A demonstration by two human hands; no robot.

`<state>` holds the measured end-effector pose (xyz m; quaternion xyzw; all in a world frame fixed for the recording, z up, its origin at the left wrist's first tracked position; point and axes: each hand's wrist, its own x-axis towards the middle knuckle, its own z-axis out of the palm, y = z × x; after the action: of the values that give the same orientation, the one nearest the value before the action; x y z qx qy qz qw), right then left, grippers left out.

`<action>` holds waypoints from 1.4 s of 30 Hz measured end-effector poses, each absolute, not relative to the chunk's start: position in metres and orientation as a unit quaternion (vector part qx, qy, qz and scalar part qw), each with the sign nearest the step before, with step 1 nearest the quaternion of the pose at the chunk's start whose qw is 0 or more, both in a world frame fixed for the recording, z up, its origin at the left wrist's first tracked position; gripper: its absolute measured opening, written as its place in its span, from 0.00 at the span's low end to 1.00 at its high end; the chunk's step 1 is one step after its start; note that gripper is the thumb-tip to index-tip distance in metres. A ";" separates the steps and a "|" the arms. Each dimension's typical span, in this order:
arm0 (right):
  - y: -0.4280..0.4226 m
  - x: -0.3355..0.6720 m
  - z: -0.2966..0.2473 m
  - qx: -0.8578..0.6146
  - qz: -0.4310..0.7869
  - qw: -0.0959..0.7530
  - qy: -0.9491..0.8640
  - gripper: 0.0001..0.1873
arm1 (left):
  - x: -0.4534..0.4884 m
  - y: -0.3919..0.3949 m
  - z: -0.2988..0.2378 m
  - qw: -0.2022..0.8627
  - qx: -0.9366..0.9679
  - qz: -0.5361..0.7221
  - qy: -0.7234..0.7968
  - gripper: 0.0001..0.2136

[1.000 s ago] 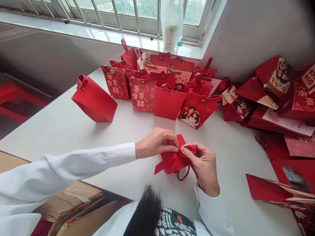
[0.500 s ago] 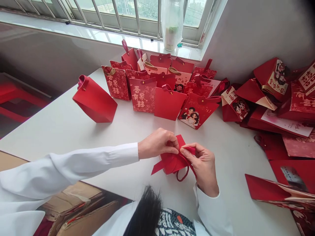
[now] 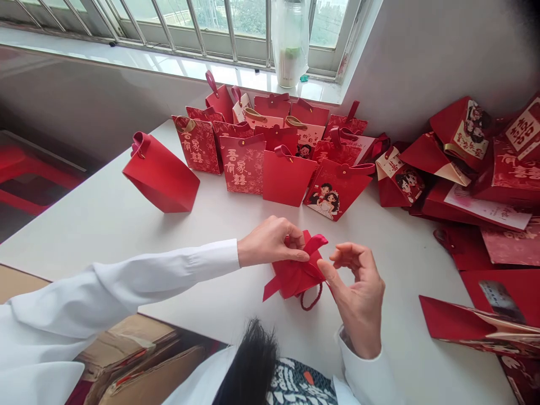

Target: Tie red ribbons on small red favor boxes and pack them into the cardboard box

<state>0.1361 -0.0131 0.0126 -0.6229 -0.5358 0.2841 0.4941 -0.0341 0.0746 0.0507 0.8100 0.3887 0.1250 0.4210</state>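
On the white table, close in front of me, is a small red gift bag with a twisted dark red cord handle. A red ribbon lies in loops across its top, one tail sticking out at the left. My left hand pinches the ribbon at its middle, thumb pressed on the fold. Just right of the bag, my right hand has its thumb and fingers apart with nothing between them. The thumb tip is near the ribbon's right edge; whether it touches is unclear.
Several finished red gift bags stand in rows at the back, with one red bag apart at left. A pile of red boxes and flat red card fills the right side. A wrapped bottle stands on the sill.
My right hand has let go of the ribbon and moved right, its fingers opening. The upper ribbon loop now shows free. My left hand has stayed on the ribbon.
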 end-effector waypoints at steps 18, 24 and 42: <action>-0.037 0.120 0.014 -0.512 0.131 0.371 -0.764 0.11 | -0.028 0.074 0.044 0.407 0.786 0.127 0.449 0.08; -0.038 0.120 0.017 -0.514 0.159 0.377 -0.754 0.05 | -0.029 0.078 0.047 0.420 0.791 0.107 0.432 0.09; -0.027 0.107 0.018 -0.385 -0.071 0.265 -0.881 0.18 | -0.032 0.083 0.045 0.449 0.791 0.108 0.402 0.08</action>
<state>0.1068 -0.0270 0.0175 -0.3852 -0.8812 -0.0709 0.2648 -0.0315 0.0835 0.0451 0.7906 0.4023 0.1077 0.4489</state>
